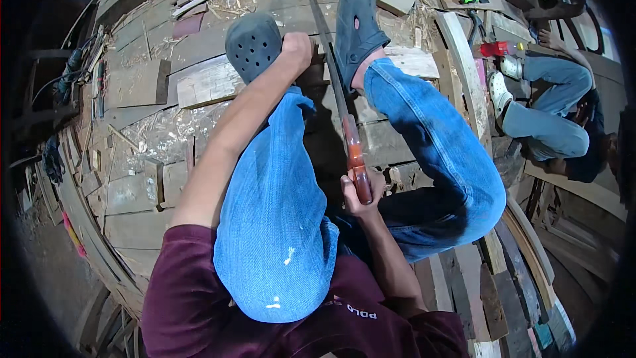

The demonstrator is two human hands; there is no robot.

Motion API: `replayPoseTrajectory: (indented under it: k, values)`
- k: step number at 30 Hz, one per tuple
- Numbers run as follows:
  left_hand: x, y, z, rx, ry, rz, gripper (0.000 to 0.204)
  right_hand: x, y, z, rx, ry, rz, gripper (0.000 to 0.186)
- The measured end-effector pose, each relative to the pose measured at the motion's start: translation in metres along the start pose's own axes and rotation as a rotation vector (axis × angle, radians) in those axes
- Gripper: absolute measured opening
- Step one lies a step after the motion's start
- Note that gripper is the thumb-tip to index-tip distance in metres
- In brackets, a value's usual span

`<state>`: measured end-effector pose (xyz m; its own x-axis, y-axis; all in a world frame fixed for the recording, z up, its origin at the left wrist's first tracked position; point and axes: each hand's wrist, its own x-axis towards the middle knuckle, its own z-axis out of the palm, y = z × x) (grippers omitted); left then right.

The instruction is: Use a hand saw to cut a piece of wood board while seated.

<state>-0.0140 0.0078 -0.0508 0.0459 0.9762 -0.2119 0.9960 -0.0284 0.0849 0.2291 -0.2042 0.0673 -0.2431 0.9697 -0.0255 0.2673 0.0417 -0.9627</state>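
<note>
My right hand is wrapped round the reddish-brown handle of a handsaw. Its long narrow dark blade points away from me and passes between my two feet. Beside the toe of my left shoe, my left hand is closed, close to the blade's left side; its fingertips are hidden, so what it grips cannot be made out. A pale, rough wooden board lies under my left foot. Another pale board piece shows to the right of my right foot. Dark clogs cover both feet.
Wood offcuts, shavings and planks are scattered over the plank floor. A long pale plank lies on the right. Beyond it another person sits near a red bottle. A green-and-black tool rests at the far right.
</note>
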Motion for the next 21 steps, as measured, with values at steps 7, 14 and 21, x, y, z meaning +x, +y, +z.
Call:
replayPoseTrajectory:
  k: [7, 14, 21]
  values:
    - [-0.003, 0.005, -0.007, 0.054, -0.051, 0.056, 0.014, -0.002, -0.001, 0.002, -0.007, 0.014, 0.029, 0.017]
    - [-0.003, 0.005, -0.015, 0.051, -0.108, 0.011, 0.015, -0.001, -0.001, 0.002, -0.036, -0.017, 0.019, 0.016]
    - [-0.004, 0.005, -0.015, 0.074, -0.082, 0.013, 0.016, -0.003, 0.004, 0.003, -0.021, -0.028, 0.029, 0.016]
